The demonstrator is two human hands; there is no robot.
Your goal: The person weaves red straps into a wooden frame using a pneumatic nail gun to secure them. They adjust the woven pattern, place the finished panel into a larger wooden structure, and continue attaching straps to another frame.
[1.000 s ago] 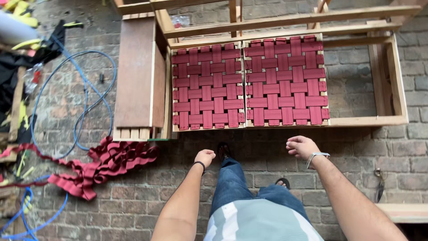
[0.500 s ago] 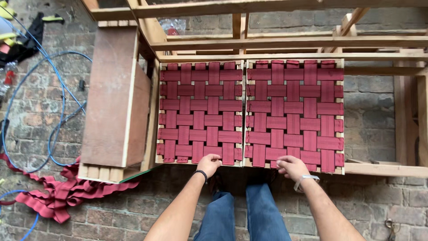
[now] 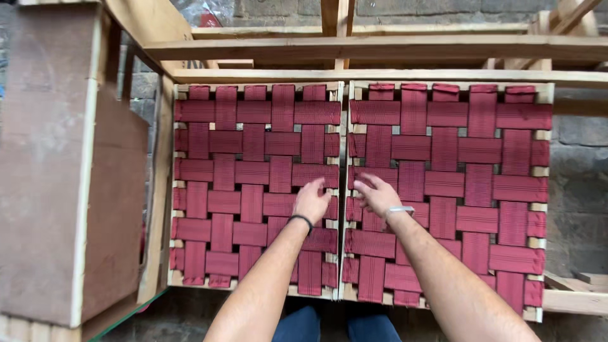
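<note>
Two wooden seat frames lie side by side, each woven with dark red webbing straps: the left panel (image 3: 247,183) and the right panel (image 3: 468,183). My left hand (image 3: 311,199) rests palm down on the left panel's webbing near its inner edge, a black band on the wrist. My right hand (image 3: 378,195) lies flat on the right panel's webbing just across the centre rails, fingers spread, a light band on the wrist. Neither hand holds anything.
A wooden sofa frame (image 3: 354,47) of pale beams surrounds the panels. A boxy brown armrest panel (image 3: 57,164) stands at the left. A brick floor (image 3: 579,152) shows at the right, and my blue-jeaned legs (image 3: 329,326) at the bottom.
I have leaned in closer over the frame. Both hands moved forward from the floor side and the panels' near edge onto the middle of the red webbing.
</note>
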